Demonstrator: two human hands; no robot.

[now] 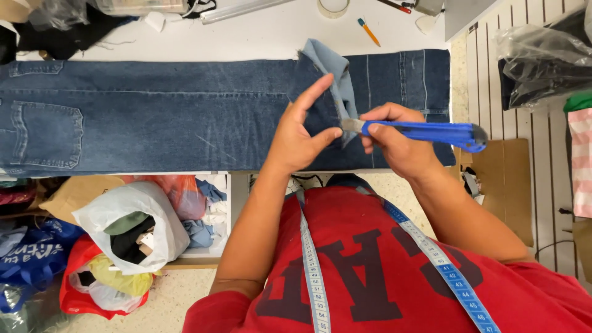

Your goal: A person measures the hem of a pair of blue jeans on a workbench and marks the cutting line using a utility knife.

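A pair of dark blue jeans (154,117) lies flat along a white table (246,31), legs toward the right. My left hand (302,132) pinches a folded-up piece of the denim near the leg end, showing its paler inside (330,65). My right hand (394,139) grips a blue utility knife (431,132), its metal blade touching the fabric held between my left thumb and fingers. A measuring tape (314,271) hangs around my neck over a red shirt.
Plastic bags (129,228) with cloth scraps sit on the floor under the table at left. An orange pencil (369,31), a tape roll (333,7) and a metal ruler (240,10) lie at the table's far edge. Dark bagged items (542,61) are on the right.
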